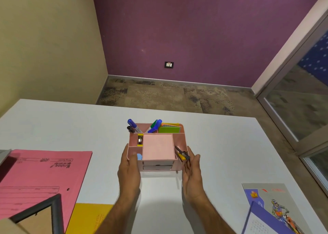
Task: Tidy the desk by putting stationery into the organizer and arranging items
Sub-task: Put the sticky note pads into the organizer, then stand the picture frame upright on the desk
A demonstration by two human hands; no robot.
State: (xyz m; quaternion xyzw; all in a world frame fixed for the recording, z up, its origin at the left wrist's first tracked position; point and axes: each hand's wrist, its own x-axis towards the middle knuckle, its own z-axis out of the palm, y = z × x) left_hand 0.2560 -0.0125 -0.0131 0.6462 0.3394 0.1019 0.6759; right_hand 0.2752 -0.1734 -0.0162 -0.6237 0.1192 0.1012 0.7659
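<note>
A pink desk organizer stands in the middle of the white desk. Its back slots hold blue, black and green markers and green and yellow sticky notes. A yellow stapler lies in a left compartment, a blue eraser in the front left one, and pens lean in the right one. A pink note block fills the centre. My left hand grips the organizer's left side, thumb over the rim. My right hand presses flat against its right side.
A pink file folder lies at the left, a yellow folder in front of it, with a dark picture frame on top at the bottom left. A printed notebook and a purple calendar sit at the bottom right.
</note>
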